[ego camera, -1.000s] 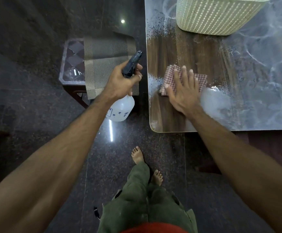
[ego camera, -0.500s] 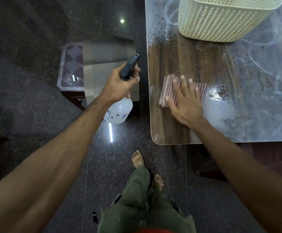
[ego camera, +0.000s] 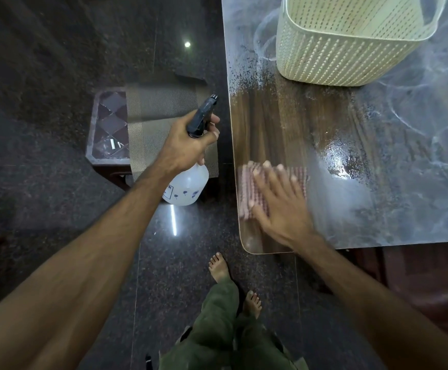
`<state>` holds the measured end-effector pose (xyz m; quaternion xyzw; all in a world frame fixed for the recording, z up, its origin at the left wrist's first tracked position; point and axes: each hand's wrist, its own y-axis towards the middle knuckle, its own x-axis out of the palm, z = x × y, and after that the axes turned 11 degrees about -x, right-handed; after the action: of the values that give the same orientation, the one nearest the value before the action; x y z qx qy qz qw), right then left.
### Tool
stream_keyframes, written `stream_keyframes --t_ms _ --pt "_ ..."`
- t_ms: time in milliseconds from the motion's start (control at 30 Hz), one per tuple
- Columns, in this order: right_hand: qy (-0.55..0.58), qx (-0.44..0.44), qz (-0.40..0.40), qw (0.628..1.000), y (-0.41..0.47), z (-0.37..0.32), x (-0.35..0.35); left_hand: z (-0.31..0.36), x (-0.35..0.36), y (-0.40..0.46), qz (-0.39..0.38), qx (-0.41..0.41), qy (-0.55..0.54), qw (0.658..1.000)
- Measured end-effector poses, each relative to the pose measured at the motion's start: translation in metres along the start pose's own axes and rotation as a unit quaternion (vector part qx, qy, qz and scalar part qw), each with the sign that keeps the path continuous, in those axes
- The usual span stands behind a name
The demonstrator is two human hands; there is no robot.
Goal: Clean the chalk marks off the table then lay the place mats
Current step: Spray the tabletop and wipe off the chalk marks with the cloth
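Note:
My right hand (ego camera: 281,206) lies flat, fingers spread, on a red checked cloth (ego camera: 246,190) near the front left corner of the wooden table (ego camera: 265,124). Both are blurred by motion. White chalk marks (ego camera: 417,161) cloud the table's right side, and a wet patch (ego camera: 337,158) shines beside the cloth. My left hand (ego camera: 188,145) grips the dark trigger head of a clear spray bottle (ego camera: 186,186), held off the table over the floor. Grey woven place mats (ego camera: 161,126) lie on a low side table (ego camera: 108,124) to the left.
A cream perforated basket (ego camera: 345,46) stands at the back of the table. The floor is dark polished stone. My bare feet (ego camera: 218,268) stand just before the table's front left corner. A dark red chair seat (ego camera: 430,287) sits under the table's front edge.
My right hand has slid the cloth toward me, from mid-table to near the front edge. A strip of wood shows clean behind it. The left hand and bottle have stayed about where they were.

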<state>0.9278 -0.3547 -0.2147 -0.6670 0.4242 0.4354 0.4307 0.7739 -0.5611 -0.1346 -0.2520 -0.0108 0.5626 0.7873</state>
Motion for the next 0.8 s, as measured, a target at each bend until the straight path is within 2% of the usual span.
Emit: stream_keyframes --t_ms 133,267,333,467,533,667,733,800 --pt "0.003 0.097 0.049 0.994 0.094 0.050 -0.031 -0.001 0.001 0.011 -0.005 -0.002 0.003 1.000" --pt "0.009 0.095 0.045 0.994 0.165 0.049 -0.047 0.001 0.001 0.021 -0.009 -0.001 0.021 1.000" --pt "0.004 0.066 0.045 0.997 0.158 0.026 -0.041 0.006 0.002 0.024 -0.008 0.006 0.029 1.000" --pt "0.009 0.001 0.039 0.999 0.082 -0.001 -0.021 0.017 0.003 0.028 -0.016 0.014 0.035 0.999" --pt "0.011 0.027 0.037 0.999 0.052 0.021 -0.017 0.019 0.002 0.031 -0.022 0.011 0.029 0.999" --pt "0.011 0.181 0.086 0.980 0.066 0.092 -0.035 0.020 0.000 0.034 -0.021 0.014 0.035 0.999" --pt "0.012 0.197 0.101 0.975 0.098 0.101 -0.045 0.021 0.001 0.035 -0.021 0.019 0.042 0.999" --pt "0.015 0.164 0.099 0.981 0.130 0.086 -0.048 0.021 0.002 0.036 -0.025 0.023 0.044 0.998"
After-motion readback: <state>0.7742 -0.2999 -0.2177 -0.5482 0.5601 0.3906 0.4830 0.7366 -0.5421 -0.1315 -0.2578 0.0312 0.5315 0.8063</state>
